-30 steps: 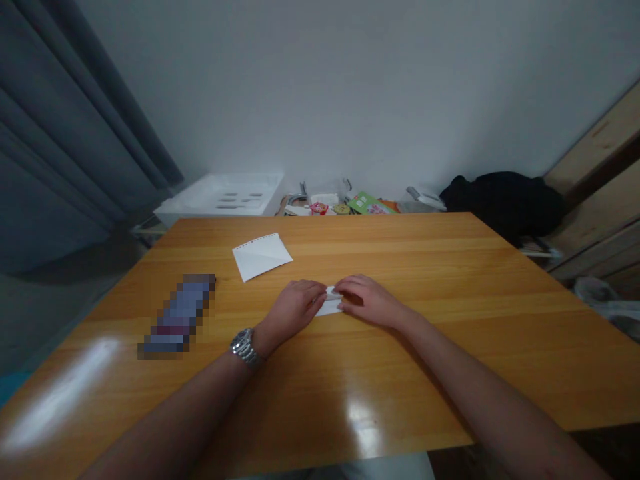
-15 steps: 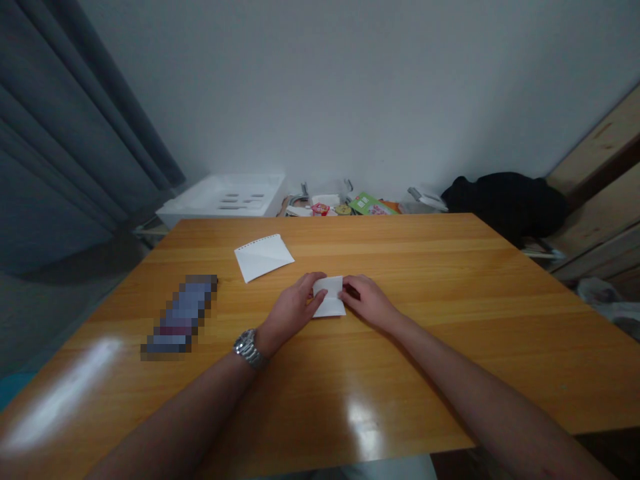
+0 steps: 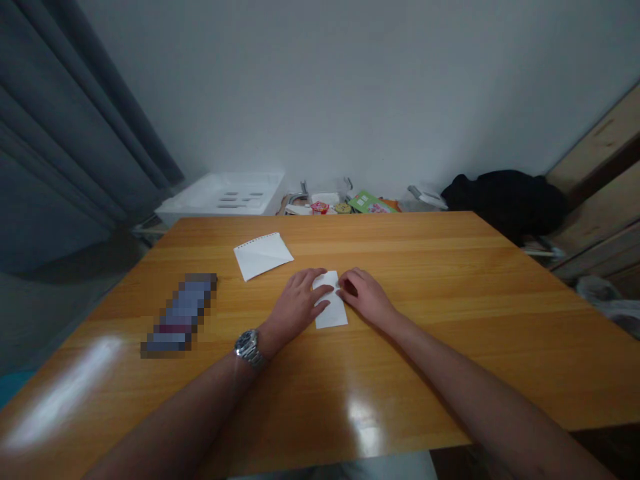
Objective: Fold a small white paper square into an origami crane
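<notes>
A small white sheet of paper (image 3: 331, 317) with fold creases lies on the wooden table between my hands. My left hand (image 3: 296, 303), below a metal wristwatch (image 3: 247, 347), rests over its left side with the fingers spread. At the right edge of the sheet, my right hand (image 3: 369, 298) has its thumb and fingertips pinched together on the paper. Beyond my left hand lies another white sheet (image 3: 263, 257) with a perforated edge, touched by neither hand.
A blurred-out rectangular object (image 3: 180, 313) lies on the table (image 3: 440, 267) at left. Behind the table are a white tray-like container (image 3: 225, 193), a green booklet (image 3: 370, 202) and small items. A black cloth-like heap (image 3: 505, 200) is at back right, a grey curtain (image 3: 60, 133) at left.
The folded paper has opened out and now reaches further toward me and away from me. My left hand's fingers have spread; my right hand stays at the right edge.
</notes>
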Demonstrator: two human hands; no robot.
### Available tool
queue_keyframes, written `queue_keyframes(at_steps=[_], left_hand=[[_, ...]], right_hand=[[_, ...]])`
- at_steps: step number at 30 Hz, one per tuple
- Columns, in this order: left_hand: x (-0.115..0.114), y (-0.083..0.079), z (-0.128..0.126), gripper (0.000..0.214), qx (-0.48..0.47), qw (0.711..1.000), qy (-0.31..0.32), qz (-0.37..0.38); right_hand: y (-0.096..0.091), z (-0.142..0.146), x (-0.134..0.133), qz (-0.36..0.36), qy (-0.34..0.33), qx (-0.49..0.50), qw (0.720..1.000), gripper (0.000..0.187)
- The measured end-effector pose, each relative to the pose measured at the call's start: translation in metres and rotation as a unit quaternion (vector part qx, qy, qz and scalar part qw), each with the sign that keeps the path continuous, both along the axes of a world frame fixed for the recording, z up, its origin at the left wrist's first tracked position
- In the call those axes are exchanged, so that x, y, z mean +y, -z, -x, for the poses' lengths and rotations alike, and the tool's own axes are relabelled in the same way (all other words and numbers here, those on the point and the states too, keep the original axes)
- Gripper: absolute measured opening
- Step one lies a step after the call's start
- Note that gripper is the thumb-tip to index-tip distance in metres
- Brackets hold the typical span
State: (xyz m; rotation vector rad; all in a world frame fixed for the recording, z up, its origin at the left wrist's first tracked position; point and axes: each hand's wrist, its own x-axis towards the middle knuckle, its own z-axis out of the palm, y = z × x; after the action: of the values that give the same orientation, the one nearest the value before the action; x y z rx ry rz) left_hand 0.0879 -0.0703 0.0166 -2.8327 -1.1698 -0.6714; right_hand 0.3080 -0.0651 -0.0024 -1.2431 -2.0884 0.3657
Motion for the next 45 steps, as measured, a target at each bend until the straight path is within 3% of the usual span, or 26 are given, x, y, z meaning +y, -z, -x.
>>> queue_keyframes(at_steps=[6, 11, 20, 24, 33, 45], left_hand=[[-0.002, 0.002, 0.005, 0.044, 0.027, 0.999, 0.021, 0.035], [0.002, 0.004, 0.009, 0.043, 0.027, 0.999, 0.016, 0.026], [0.002, 0.003, 0.008, 0.033, 0.028, 0.999, -0.019, 0.033], [0.002, 0.003, 0.007, 0.042, 0.022, 0.999, -0.009, 0.040], [0.005, 0.005, 0.007, 0.036, -0.004, 0.998, -0.011, 0.054], [0.007, 0.008, 0.004, 0.028, -0.027, 0.999, 0.012, 0.046]], right_hand=[[0.000, -0.005, 0.001, -0.019, -0.019, -0.023, 0.999, 0.004], [-0.001, -0.014, 0.001, -0.052, -0.061, -0.058, 0.995, 0.013], [-0.004, -0.021, 0.000, -0.026, -0.155, -0.098, 0.983, 0.019], [-0.007, -0.019, -0.002, -0.017, -0.162, -0.086, 0.983, 0.019], [-0.020, -0.028, -0.005, 0.032, -0.184, -0.108, 0.976, 0.035], [-0.021, -0.027, -0.007, 0.045, -0.172, -0.089, 0.980, 0.027]])
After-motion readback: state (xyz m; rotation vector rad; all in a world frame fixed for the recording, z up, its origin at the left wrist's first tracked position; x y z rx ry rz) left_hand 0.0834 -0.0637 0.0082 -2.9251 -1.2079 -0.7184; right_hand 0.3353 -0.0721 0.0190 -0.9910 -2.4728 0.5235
